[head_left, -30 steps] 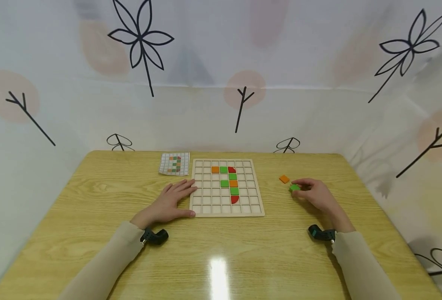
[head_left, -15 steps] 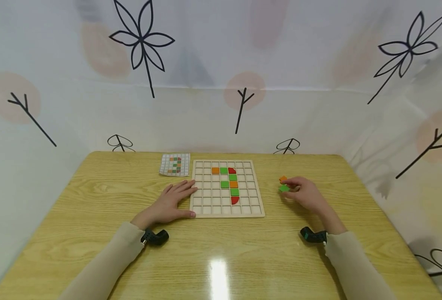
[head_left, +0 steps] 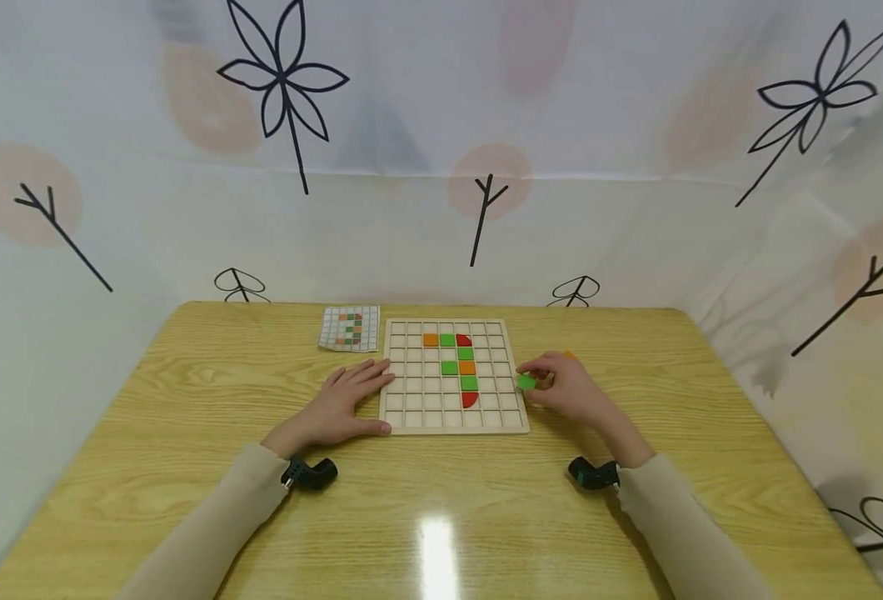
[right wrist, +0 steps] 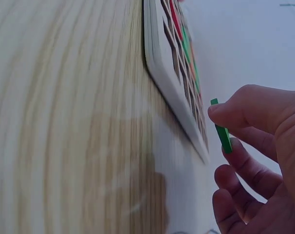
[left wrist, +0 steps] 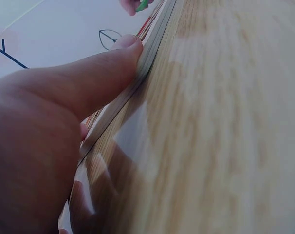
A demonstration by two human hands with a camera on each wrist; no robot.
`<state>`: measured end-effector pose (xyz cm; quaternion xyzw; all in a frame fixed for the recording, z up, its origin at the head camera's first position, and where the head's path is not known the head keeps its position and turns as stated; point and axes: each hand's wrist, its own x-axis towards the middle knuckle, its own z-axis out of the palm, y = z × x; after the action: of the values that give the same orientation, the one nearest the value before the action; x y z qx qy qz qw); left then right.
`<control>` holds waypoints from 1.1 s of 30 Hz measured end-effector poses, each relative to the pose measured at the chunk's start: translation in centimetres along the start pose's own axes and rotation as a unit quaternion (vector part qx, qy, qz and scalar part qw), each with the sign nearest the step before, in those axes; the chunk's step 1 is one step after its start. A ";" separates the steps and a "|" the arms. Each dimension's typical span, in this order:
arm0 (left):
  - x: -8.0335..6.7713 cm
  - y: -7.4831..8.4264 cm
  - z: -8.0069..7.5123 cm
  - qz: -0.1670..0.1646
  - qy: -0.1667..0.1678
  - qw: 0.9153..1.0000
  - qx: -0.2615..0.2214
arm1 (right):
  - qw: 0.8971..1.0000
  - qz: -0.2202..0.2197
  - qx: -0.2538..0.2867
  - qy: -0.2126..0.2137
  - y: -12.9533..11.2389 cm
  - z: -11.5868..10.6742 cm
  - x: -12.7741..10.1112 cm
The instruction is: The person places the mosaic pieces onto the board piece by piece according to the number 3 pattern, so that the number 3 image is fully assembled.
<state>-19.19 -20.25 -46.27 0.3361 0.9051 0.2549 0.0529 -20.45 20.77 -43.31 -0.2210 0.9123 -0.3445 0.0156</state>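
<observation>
A wooden grid board (head_left: 516, 421) lies mid-table with green, orange and red tiles set in its cells. My right hand (head_left: 561, 385) pinches a green square tile (head_left: 526, 382) just past the board's right edge; the right wrist view shows the green tile (right wrist: 221, 132) held edge-on between thumb and finger, close to the board (right wrist: 159, 68). My left hand (head_left: 344, 402) lies flat on the table, fingertips and thumb touching the board's left edge. The left wrist view shows the thumb (left wrist: 96, 73) pressed against the board's side (left wrist: 155, 44).
A small pattern card (head_left: 349, 327) lies behind the board's left corner. An orange tile (head_left: 570, 355) peeks out behind my right hand. The yellow wooden table (head_left: 441, 517) is enclosed by white printed curtains on all sides.
My right hand lifted the green tile from the table at the right and carried it left to the board's right edge. The left hand stayed put.
</observation>
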 end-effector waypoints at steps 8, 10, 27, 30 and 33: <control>-0.1 0.0 -0.1 -0.003 -0.001 1.000 -0.001 | 0.999 -0.018 -0.006 -0.033 -2.7 1.8 1.6; 0.0 0.0 -0.1 -0.005 -0.002 1.000 -0.001 | 0.999 -0.021 -0.005 -0.040 -3.1 2.3 1.9; 0.0 0.0 -0.1 0.001 0.004 1.000 -0.002 | 0.995 -0.073 -0.002 -0.073 -5.8 5.2 3.4; 0.0 0.0 -0.1 0.003 0.006 1.000 0.001 | 0.995 -0.072 -0.011 -0.075 -6.0 5.6 3.6; 0.1 -0.1 0.0 0.004 0.006 1.000 0.006 | 0.995 -0.069 -0.019 -0.077 -6.0 5.9 3.7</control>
<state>-19.33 -20.29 -46.34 0.3382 0.9056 0.2520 0.0444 -20.34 11.58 -43.54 -0.3091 0.8974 -0.3096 0.0576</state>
